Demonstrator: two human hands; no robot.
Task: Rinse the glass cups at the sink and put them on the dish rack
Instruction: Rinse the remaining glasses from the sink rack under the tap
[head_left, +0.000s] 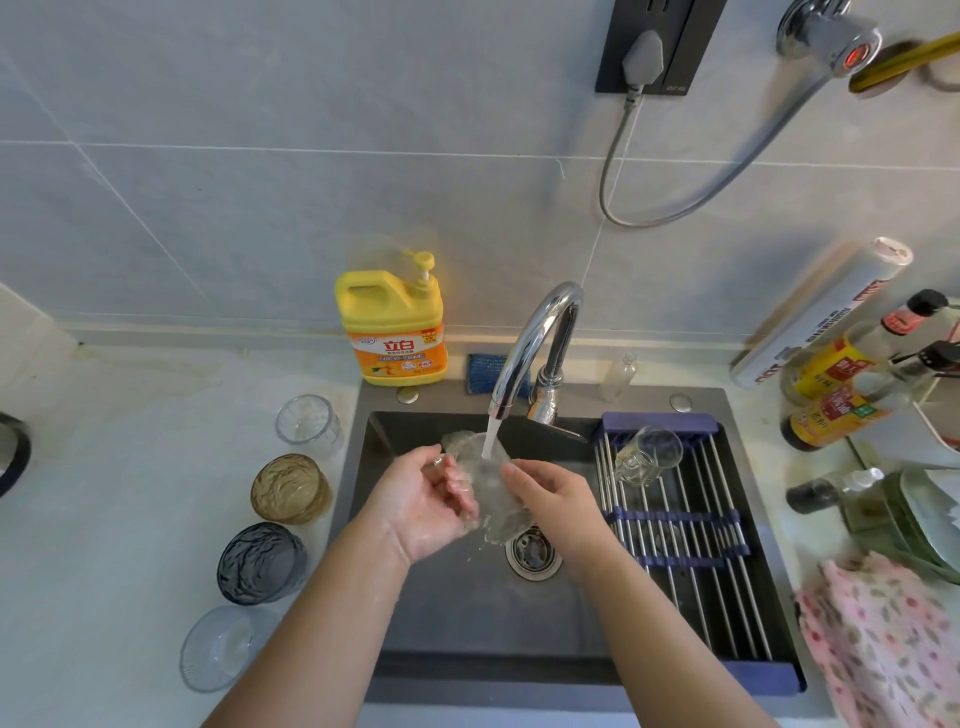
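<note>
Under the tap (530, 345), left hand (423, 501) and right hand (553, 499) grip the glass cup (485, 488).

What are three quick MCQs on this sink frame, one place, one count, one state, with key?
1. The clear cup on the dish rack lies: A at the far end, on its side; B at the near end, upright; C in the middle, stacked.
2. Number of cups standing on the counter left of the sink: A two; B four; C six.
3. The faucet is: A off; B running onto the textured cup; C dripping onto the rack.
Key: 1 A, it lies tipped by the rack's far bar. 2 B, four stand in a row there. 3 B, the stream hits the cup that the left hand and right hand hold.
</note>
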